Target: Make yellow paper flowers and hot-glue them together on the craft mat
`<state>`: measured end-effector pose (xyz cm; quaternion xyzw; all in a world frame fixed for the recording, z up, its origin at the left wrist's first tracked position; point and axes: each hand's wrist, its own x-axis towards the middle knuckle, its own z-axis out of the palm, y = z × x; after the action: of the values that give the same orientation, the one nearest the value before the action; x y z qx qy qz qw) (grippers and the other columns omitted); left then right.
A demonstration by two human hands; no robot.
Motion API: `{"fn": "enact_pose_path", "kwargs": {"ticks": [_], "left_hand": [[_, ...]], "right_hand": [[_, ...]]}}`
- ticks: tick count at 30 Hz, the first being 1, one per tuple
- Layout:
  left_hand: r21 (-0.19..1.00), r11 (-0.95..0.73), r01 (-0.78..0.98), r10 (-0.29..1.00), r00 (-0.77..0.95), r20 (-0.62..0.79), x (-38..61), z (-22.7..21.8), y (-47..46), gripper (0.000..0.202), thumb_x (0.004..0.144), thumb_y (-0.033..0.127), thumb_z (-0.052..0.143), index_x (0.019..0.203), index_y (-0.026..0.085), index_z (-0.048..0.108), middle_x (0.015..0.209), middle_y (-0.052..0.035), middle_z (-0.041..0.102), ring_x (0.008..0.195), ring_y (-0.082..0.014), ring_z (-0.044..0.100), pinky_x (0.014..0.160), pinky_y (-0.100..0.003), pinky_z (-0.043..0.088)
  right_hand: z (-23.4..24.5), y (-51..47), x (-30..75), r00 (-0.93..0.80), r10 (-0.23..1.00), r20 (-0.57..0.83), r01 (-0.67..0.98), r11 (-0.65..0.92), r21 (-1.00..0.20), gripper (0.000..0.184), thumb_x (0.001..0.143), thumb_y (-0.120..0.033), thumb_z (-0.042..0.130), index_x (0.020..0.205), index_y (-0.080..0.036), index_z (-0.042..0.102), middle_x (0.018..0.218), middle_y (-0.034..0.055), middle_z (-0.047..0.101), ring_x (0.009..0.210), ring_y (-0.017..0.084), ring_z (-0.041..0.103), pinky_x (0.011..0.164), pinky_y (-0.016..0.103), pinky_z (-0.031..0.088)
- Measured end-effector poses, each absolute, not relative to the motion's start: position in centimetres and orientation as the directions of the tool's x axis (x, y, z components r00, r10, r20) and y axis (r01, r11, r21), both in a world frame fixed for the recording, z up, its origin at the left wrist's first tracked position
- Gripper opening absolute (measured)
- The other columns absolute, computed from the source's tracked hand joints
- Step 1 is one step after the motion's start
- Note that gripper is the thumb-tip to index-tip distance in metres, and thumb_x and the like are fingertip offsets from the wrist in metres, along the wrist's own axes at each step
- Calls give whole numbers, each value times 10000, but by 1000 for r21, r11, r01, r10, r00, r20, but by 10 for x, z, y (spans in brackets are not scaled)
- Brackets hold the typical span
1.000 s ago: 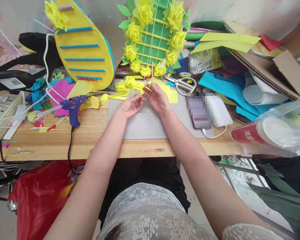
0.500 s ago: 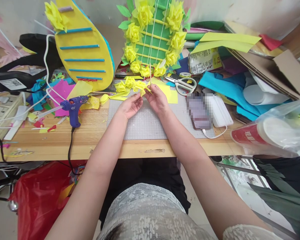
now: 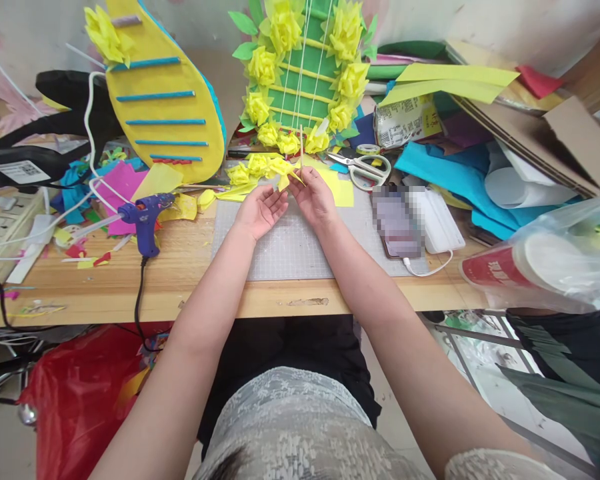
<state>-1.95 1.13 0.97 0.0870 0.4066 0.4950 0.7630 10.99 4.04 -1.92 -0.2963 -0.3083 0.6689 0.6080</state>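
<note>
My right hand (image 3: 314, 195) is closed in a pinch around a thin pale stick (image 3: 301, 143) that points up, with a yellow paper piece (image 3: 284, 180) at its fingertips. Just left of it, my left hand (image 3: 263, 212) is palm up with loosely curled fingers apart, close to that paper; whether a fingertip touches it is hard to see. Behind the hands lie several yellow paper flowers (image 3: 255, 167) and a yellow sheet (image 3: 343, 190). Under both hands is a grey cutting mat (image 3: 295, 257).
A purple glue gun (image 3: 147, 223) stands at left by a yellow guitar-shaped board (image 3: 165, 107). Behind is a green board (image 3: 303, 93) edged with yellow flowers. To the right are scissors (image 3: 367, 172), a phone (image 3: 397, 223), a white power bank (image 3: 437, 220) and a bagged cup (image 3: 500, 267).
My left hand's fingers have loosened and drawn slightly back from the yellow paper. My right hand keeps its pinch on the stick. The view has shifted slightly.
</note>
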Motion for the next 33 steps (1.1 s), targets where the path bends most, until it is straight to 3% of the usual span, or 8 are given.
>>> {"fn": "enact_pose_path", "kwargs": {"ticks": [4,14,21,25,33], "left_hand": [[552,468,-690,844,165,-510,-17,10,11,47,832,174,574,834,143,609,669,2,679,628,-81,665,702,-191,537],[452,407,-794,832,117,-543,-19,7,17,70,853,118,548,832,146,608,611,34,641,561,-36,609,601,-127,500],[623,211,-753,895,-107,-433,-14,10,17,182,822,52,517,678,161,540,593,41,627,520,-27,574,568,-128,468],[705,103,-701,906,-227,-357,-12,6,16,198,782,55,597,698,192,481,591,73,617,533,-38,591,524,-134,427],[616,229,-754,927,-25,-375,-15,3,17,114,815,92,601,745,163,544,609,50,627,557,-21,599,603,-123,478]], "right_hand": [[-16,38,109,-92,996,-7,-624,-63,-779,204,771,-347,661,692,-223,520,844,-37,629,981,112,614,964,301,483],[-8,28,105,-168,986,13,-534,-80,-842,200,790,-346,647,689,-226,522,817,-43,627,918,95,600,934,286,480],[-8,30,109,-211,977,15,-508,-96,-856,255,761,-402,669,705,-219,501,840,-42,634,865,98,615,864,277,504],[-8,30,109,-243,970,23,-507,-107,-855,289,752,-421,679,695,-220,479,846,-38,634,900,116,627,861,297,510],[-11,33,106,-199,979,39,-483,-63,-873,259,791,-399,644,697,-221,481,789,-30,610,876,108,601,905,310,502]]}}
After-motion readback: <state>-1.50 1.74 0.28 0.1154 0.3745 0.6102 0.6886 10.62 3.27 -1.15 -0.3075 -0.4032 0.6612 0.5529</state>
